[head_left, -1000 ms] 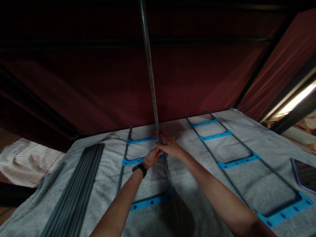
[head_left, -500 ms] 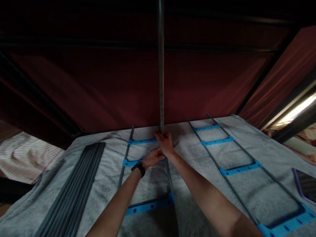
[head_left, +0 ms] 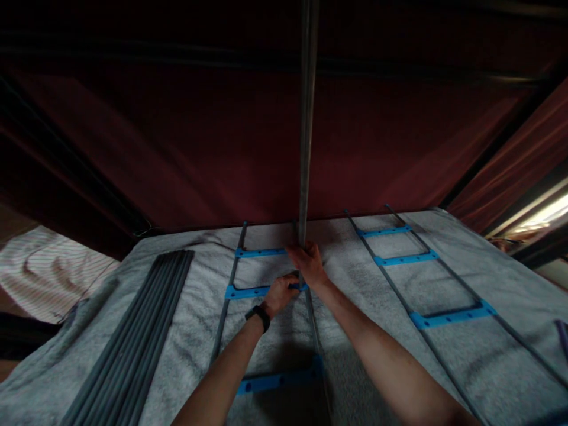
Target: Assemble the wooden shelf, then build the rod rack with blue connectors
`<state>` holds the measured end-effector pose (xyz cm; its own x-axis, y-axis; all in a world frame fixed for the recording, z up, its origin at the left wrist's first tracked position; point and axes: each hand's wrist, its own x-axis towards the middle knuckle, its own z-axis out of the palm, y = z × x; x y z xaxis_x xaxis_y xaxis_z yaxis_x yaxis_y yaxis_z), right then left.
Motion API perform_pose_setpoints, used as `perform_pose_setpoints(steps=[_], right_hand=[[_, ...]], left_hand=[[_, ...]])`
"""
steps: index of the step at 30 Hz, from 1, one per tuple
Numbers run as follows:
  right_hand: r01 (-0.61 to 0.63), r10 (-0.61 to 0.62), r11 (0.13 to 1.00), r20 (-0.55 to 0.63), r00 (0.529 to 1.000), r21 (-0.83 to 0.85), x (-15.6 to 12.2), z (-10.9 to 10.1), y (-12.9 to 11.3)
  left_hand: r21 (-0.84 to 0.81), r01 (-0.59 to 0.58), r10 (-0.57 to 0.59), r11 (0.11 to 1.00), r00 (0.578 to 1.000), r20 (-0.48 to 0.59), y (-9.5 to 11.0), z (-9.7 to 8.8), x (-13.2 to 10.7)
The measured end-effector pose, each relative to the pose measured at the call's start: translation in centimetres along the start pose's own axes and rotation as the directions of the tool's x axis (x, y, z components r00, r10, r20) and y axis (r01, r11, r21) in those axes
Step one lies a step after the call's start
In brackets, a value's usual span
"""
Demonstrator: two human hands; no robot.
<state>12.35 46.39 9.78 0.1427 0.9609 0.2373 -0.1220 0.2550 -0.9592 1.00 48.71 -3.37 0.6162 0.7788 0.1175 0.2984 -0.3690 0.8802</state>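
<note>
My right hand (head_left: 310, 263) is closed around the lower part of a long grey metal tube (head_left: 306, 130) that rises upright, leaning slightly right at the top. Below it, my left hand (head_left: 280, 294), with a dark band on the wrist, pinches the right end of a blue crossbar (head_left: 248, 292). The tube's lower end meets that crossbar end, partly hidden by my fingers. This crossbar belongs to a ladder-like frame of grey tubes and blue crossbars lying flat. Its far crossbar (head_left: 260, 252) and near crossbar (head_left: 279, 381) also show.
A second ladder-like frame (head_left: 406, 258) lies to the right. At left, several loose grey tubes (head_left: 133, 331) lie side by side. Everything rests on a grey fleecy blanket (head_left: 355, 361). Dark red curtains (head_left: 213, 160) with black bars stand behind.
The tube's lower end has come down past my right hand to the crossbar's end. My left hand stays at that crossbar. The whole view has shifted slightly.
</note>
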Motion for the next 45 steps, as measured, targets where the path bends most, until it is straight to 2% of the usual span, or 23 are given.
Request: perform_pose_setpoints(steps=[6, 12, 18, 23, 27, 30, 34, 39, 45], right_hand=[[-0.009, 0.002, 0.996, 0.071, 0.997, 0.086, 0.3, -0.7, 1.0], [0.008, -0.018, 0.997, 0.116, 0.993, 0.082, 0.6, -1.1, 1.8], [0.008, -0.014, 0.997, 0.073, 0.997, 0.078, 1.0, -1.1, 0.3], [0.075, -0.082, 0.994, -0.091, 0.992, -0.077, 1.0, -0.9, -1.6], [0.049, -0.067, 0.995, -0.215, 0.974, -0.091, 1.2, 0.1, -1.3], [0.018, -0.040, 0.996, -0.260, 0.965, -0.086, 1.7, 0.8, -0.8], [-0.010, -0.007, 0.998, -0.251, 0.968, -0.067, 2.0, 1.2, -0.7], [-0.026, 0.018, 0.999, -0.181, 0.983, -0.040, 2.3, 1.2, -1.0], [-0.026, 0.008, 0.995, -0.183, 0.983, -0.097, 2.1, 1.0, -1.3]], left_hand=[[-0.018, 0.004, -0.004, 1.000, 1.000, 0.014, 0.1, 0.0, 0.0], [0.005, -0.006, 0.006, 1.000, 1.000, 0.028, 0.5, -0.2, -0.1], [0.088, 0.003, -0.004, 0.996, 1.000, 0.011, 0.9, 0.1, -0.2], [0.180, 0.058, -0.053, 0.982, 0.998, -0.031, 0.8, 0.8, -0.1], [0.251, 0.091, -0.084, 0.964, 0.996, -0.041, 0.6, 1.0, 0.1], [0.289, 0.110, -0.102, 0.951, 0.994, -0.042, 0.4, 1.2, 0.2], [0.315, 0.116, -0.112, 0.942, 0.993, -0.031, 0.1, 1.5, 0.3], [0.336, 0.117, -0.115, 0.935, 0.993, -0.028, -0.1, 1.7, 0.2], [0.382, 0.082, -0.062, 0.921, 0.996, -0.065, 1.6, 1.7, -0.7]])
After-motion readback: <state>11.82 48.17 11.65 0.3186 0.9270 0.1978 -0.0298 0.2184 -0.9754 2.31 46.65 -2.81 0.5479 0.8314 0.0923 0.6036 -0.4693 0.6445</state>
